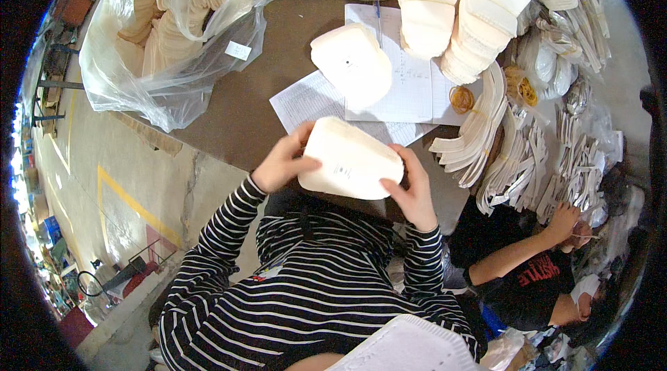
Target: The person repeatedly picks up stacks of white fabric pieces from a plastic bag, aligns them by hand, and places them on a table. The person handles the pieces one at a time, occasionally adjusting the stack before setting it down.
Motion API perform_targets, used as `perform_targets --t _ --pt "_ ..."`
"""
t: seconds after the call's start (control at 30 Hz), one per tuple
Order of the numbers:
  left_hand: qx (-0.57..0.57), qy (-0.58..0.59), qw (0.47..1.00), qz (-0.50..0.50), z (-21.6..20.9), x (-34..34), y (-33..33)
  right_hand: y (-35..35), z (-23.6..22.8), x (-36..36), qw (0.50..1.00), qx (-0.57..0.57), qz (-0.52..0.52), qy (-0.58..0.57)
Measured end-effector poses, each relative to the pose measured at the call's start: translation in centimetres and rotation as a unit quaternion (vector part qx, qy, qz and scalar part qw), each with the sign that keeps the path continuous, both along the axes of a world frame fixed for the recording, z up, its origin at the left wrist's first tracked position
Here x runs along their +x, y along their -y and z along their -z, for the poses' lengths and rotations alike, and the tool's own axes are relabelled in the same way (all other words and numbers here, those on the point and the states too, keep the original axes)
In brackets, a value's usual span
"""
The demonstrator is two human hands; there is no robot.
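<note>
Between my hands is a cream, rounded-corner stack of flat pieces (351,155) with small dark marks on its top face. My left hand (281,161) grips its left end, thumb on top. At the right end, my right hand (415,190) closes around the edge, its thumb also on the face. Just beyond lies another cream stack (352,62) with a dark dot, resting on an open notebook (417,93) and a printed sheet (306,103). What the pieces are cannot be made out.
A clear plastic bag (174,86) of similar pieces sits far left on the brown table (243,114). Two tall cream stacks (427,6) stand far right. Rubber bands (461,99) and curved strip bundles (479,135) lie at right. Beside me a co-worker's hand (561,224) handles strips.
</note>
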State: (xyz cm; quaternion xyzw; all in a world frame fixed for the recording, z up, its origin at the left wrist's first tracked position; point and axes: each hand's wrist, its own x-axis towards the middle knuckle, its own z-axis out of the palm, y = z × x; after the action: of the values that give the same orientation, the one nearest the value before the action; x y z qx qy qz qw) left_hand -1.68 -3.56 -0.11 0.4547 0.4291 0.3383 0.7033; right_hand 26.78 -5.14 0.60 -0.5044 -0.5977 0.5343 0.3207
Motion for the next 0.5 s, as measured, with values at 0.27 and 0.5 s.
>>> perform_targets --t 0.27,0.5 --pt "0.152 -0.442 0.882 -0.057 -0.3 0.8 -0.5 -1.4 -1.1 -1.1 0.949 0.157 0.027 0.273" --pt "0.238 -0.251 0.932 -0.107 -1.9 0.1 -8.3 -8.0 -1.0 -2.7 0.963 0.213 0.108 0.127"
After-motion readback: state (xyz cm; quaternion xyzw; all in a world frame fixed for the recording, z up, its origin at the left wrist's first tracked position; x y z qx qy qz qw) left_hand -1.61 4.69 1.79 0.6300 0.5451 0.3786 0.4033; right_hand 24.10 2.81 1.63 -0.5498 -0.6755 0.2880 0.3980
